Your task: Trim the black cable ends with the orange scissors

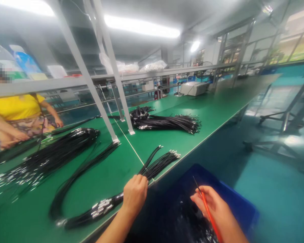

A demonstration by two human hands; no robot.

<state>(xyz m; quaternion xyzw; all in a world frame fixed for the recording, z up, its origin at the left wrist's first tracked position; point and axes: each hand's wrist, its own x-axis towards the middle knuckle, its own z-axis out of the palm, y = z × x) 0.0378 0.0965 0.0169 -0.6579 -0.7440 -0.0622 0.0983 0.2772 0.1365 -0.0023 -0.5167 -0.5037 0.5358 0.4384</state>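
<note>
My left hand (pixel 135 192) is closed around a bundle of black cables (pixel 159 165) at the green table's front edge. The cables' silvery ends fan out beyond my fingers to the right. On the other side, the bundle curves back over the table, with a cluster of silvery connectors (pixel 101 208) along it. In my right hand (pixel 214 204) is a slim screwdriver (pixel 209 211) with a red-orange handle and a thin dark shaft pointing up and left. This hand is off the table, above a blue bin (pixel 239 199) holding dark, shiny items too blurred to name.
More black cable bundles lie on the green table (pixel 225 104), one behind the shelf posts (pixel 119 77) and a large one (pixel 58 152) at left. Across the table stands a person in a yellow top (pixel 17 109), hands at cables. A wheeled metal stand (pixel 285 118) is at right.
</note>
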